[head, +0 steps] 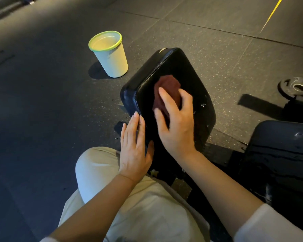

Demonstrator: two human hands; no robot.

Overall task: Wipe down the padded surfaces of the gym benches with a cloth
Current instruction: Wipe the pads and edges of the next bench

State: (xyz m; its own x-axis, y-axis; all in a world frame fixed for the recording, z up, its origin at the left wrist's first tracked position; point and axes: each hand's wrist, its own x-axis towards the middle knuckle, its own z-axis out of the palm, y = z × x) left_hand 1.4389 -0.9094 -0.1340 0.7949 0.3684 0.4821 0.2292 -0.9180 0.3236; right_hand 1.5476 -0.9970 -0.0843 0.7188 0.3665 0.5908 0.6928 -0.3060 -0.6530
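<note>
While L hand [135, 145] lies flat on pad [178, 70] running upper-left, R hand [177, 123] presses cloth [168, 88], fingers straight.

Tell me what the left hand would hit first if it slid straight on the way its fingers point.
The left hand lies flat along the near-left edge of the black bench pad, fingers pointing up the picture. Going straight on, it would probably run along that rounded edge, then meet floor; the white bucket looks off-line, depth unclear.
</note>
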